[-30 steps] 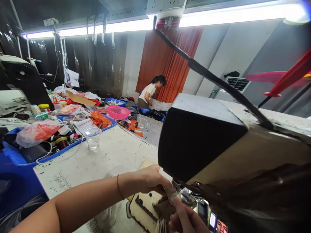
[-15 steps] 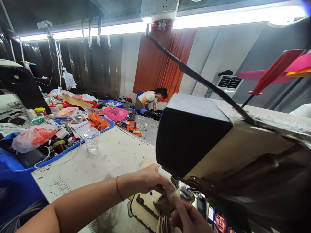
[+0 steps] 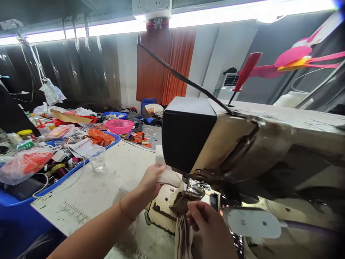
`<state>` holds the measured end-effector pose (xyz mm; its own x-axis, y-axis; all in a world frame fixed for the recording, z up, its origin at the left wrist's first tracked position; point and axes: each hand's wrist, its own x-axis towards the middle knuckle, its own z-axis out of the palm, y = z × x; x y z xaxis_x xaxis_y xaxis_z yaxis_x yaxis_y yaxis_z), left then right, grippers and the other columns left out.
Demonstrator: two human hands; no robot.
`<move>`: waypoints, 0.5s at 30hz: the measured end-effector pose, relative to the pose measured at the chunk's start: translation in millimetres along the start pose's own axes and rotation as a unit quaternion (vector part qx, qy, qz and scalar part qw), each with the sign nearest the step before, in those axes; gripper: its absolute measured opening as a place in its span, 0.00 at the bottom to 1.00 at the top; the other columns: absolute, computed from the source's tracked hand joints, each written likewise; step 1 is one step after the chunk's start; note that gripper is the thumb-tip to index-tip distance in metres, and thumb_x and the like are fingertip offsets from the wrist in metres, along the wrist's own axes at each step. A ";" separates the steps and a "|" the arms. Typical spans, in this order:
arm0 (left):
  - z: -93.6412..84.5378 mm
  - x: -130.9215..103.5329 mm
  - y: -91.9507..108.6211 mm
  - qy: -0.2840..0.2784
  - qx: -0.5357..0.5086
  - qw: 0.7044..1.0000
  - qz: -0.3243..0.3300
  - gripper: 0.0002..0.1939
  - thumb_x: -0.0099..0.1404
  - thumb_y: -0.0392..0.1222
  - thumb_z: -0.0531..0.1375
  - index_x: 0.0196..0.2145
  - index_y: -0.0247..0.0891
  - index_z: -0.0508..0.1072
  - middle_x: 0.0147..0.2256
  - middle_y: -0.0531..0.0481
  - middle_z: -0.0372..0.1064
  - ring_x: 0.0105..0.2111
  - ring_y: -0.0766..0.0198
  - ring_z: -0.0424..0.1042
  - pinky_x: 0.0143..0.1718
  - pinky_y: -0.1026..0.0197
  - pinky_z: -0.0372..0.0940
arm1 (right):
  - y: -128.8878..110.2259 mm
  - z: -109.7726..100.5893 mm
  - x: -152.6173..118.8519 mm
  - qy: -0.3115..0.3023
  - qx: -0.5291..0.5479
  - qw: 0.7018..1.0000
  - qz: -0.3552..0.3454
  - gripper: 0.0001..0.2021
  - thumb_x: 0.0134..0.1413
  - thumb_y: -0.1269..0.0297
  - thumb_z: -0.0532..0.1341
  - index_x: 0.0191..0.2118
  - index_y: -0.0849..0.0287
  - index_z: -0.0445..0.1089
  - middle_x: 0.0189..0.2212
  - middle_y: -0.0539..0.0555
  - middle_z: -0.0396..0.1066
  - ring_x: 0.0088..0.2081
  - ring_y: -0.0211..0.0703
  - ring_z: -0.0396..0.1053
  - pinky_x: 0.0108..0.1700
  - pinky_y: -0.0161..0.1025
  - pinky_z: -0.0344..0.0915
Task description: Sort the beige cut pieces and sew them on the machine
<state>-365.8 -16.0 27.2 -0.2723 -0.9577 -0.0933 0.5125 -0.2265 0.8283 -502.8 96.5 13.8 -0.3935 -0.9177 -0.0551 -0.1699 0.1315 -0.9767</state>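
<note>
Left hand (image 3: 151, 180) fingers pinch white strip (image 3: 167, 176) behind needle; right hand (image 3: 207, 225) fingers grip striped fabric (image 3: 183, 235). Keep both taut, fingertips clear.

Left hand (image 3: 152, 180) drew the white strip (image 3: 165, 174) leftward — view swung right.
</note>
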 end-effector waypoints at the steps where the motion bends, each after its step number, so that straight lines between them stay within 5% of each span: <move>1: -4.6 -16.2 0.7 0.013 0.003 1.000 0.014 0.16 0.51 0.43 0.66 0.35 0.31 0.72 0.26 0.48 0.70 0.28 0.61 0.69 0.34 0.60 0.65 | 3.5 -0.2 -8.8 0.006 -0.029 0.999 -0.037 0.16 0.43 0.48 0.64 0.26 0.56 0.73 0.21 0.51 0.73 0.22 0.43 0.70 0.27 0.37 0.68; 4: -19.8 -74.3 -13.4 0.045 0.111 0.992 0.046 0.24 0.57 0.50 0.63 0.48 0.36 0.70 0.41 0.42 0.73 0.42 0.53 0.71 0.45 0.54 0.66 | 15.6 14.6 -39.4 0.066 -0.075 0.977 -0.190 0.19 0.48 0.47 0.63 0.40 0.55 0.74 0.34 0.55 0.76 0.31 0.45 0.73 0.31 0.36 0.71; 7: -32.7 -124.1 -38.2 -0.033 0.208 0.977 0.034 0.27 0.56 0.55 0.63 0.50 0.40 0.72 0.51 0.40 0.69 0.52 0.45 0.66 0.53 0.49 0.63 | 25.4 41.1 -63.1 0.079 -0.091 0.949 -0.291 0.25 0.54 0.45 0.58 0.53 0.54 0.67 0.48 0.59 0.71 0.45 0.49 0.72 0.40 0.38 0.72; 10: -43.0 -149.1 -44.3 -0.087 0.180 0.980 -0.005 0.27 0.59 0.58 0.60 0.51 0.42 0.73 0.53 0.40 0.68 0.56 0.44 0.63 0.56 0.47 0.60 | 28.5 59.6 -75.5 0.057 -0.054 0.959 -0.271 0.18 0.60 0.53 0.55 0.52 0.53 0.67 0.47 0.57 0.71 0.41 0.44 0.73 0.37 0.34 0.73; 15: -56.6 -154.1 -22.7 -0.050 0.150 0.987 -0.025 0.29 0.53 0.56 0.66 0.48 0.36 0.72 0.48 0.37 0.70 0.50 0.45 0.68 0.52 0.48 0.64 | 28.7 68.7 -87.8 0.017 0.011 0.973 -0.231 0.15 0.59 0.61 0.55 0.50 0.54 0.69 0.42 0.56 0.74 0.35 0.41 0.75 0.33 0.30 0.73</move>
<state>-289.5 126.6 -8.5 -0.3776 -0.9211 -0.0948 0.2372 -0.1952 0.9516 -411.0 155.0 -23.6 -0.3086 -0.8643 0.3972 -0.3170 -0.3003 -0.8996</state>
